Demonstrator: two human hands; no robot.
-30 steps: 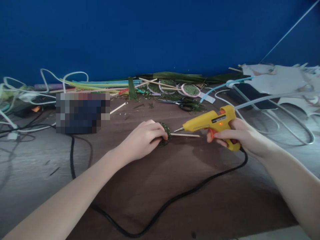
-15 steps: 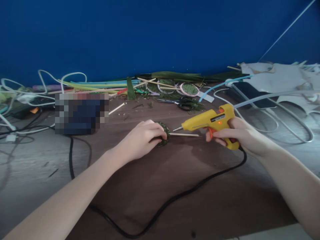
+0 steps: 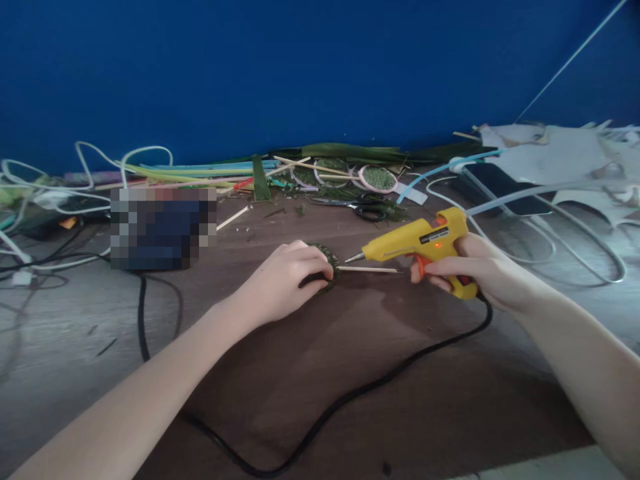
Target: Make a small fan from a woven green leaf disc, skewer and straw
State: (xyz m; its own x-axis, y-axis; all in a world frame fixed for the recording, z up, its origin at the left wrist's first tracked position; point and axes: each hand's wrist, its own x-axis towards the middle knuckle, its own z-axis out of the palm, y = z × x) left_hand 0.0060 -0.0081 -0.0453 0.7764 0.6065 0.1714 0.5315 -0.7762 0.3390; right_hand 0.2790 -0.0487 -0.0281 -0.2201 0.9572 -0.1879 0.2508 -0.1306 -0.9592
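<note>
My left hand is closed on a small round green woven piece, pressed to the brown table; the fingers hide much of it. From its right side a thin wooden stick points right along the tabletop. In my right hand is a yellow glue gun, gripped by its handle with fingers at the orange trigger; a small light glows on its body. Its metal nozzle hangs just above the stick, close to the green piece. The gun's black cord curves across the table in front.
Black scissors lie behind my hands, near round green discs with pale rims, sticks and leaf strips. A phone and white card pieces are at right. White cables and a blurred-out dark object sit left.
Almost nothing differs. Both hands, the glue gun and the green piece hold their places, with only a very slight shift of the whole view.
</note>
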